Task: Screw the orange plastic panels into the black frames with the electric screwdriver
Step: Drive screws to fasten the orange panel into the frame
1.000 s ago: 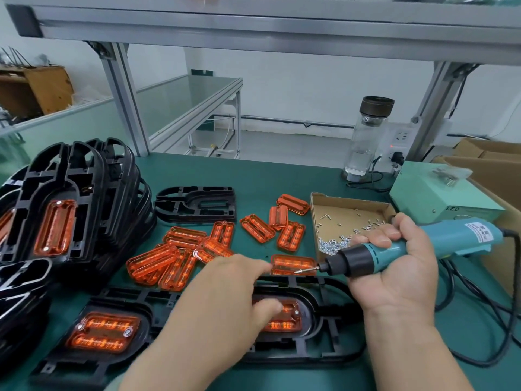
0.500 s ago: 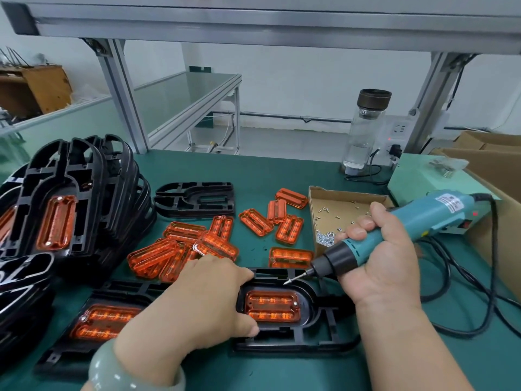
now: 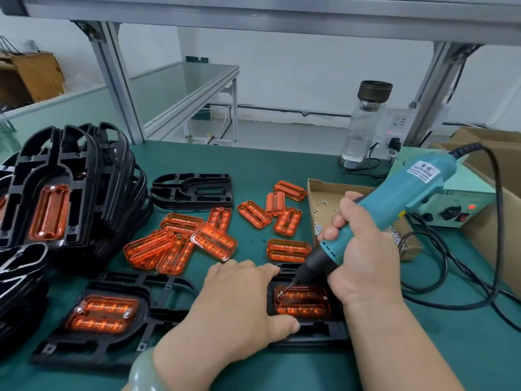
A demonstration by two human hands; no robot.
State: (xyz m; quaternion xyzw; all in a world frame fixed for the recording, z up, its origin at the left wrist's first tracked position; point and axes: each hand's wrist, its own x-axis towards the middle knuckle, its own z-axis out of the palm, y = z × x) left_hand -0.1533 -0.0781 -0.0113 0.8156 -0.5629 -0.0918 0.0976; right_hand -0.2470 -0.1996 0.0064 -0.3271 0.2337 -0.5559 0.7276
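A black frame lies near the table's front with an orange panel seated in it. My left hand grips the frame's left side, thumb along its front edge. My right hand holds the teal electric screwdriver tilted down to the left. Its bit tip carries a screw and touches the panel's upper left corner. To the left lies a second black frame with an orange panel held by two screws.
Loose orange panels lie scattered mid-table. A stack of finished frames leans at the left, and an empty frame lies behind. A cardboard tray of screws, a power box, a glass bottle and cables crowd the right.
The screwdriver tipped more upright and its bit came down onto the panel's upper left corner. My left hand slid right and now grips the frame beside the panel.
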